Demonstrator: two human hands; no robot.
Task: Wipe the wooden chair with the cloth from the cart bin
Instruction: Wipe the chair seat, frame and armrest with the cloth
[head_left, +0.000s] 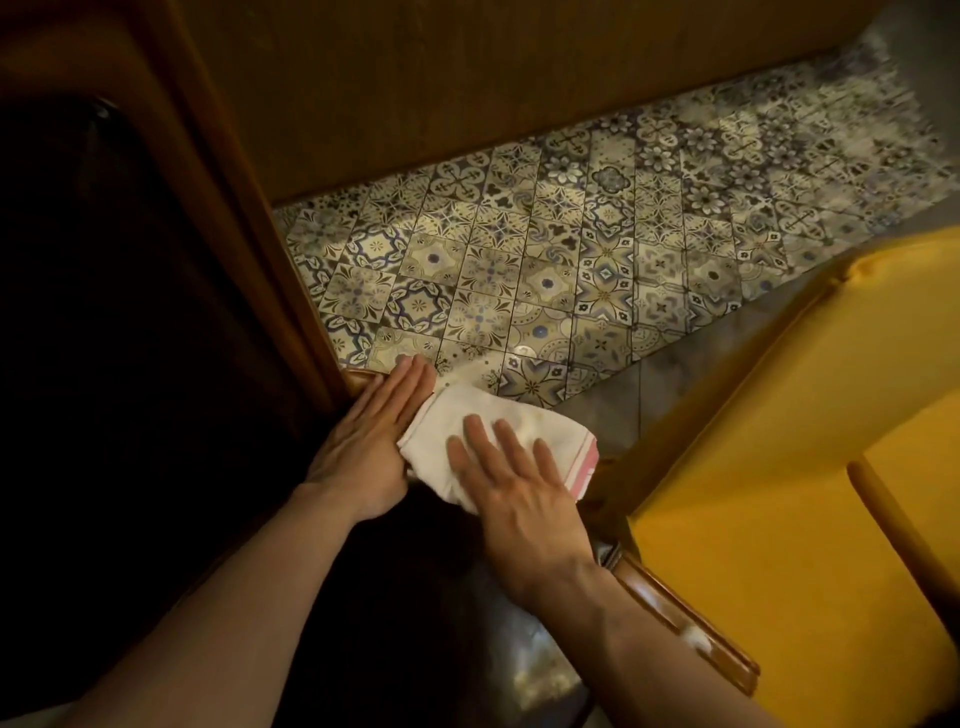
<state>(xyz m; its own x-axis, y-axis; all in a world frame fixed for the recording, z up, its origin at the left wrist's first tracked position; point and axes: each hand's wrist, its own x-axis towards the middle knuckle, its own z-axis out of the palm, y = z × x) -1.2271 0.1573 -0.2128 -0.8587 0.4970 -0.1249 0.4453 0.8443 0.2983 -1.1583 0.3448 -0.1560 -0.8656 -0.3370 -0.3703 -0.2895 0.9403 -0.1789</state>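
Observation:
A white cloth (467, 402) with red stripes at one end lies folded over a dark wooden chair rail (358, 378); only a rounded end of the rail shows. My right hand (519, 499) presses flat on the cloth with its fingers spread. My left hand (374, 441) lies flat on the rail just left of the cloth, fingers straight and together, its thumb side against the cloth's edge. A glossy wooden arm (675, 618) of the chair runs under my right forearm.
A yellow cushion (779, 467) fills the right side. Patterned floor tiles (571, 249) lie beyond the hands, bounded by a brown wooden panel (415, 78) at the back and a slanted wooden frame (234, 208) on the left. The lower left is dark.

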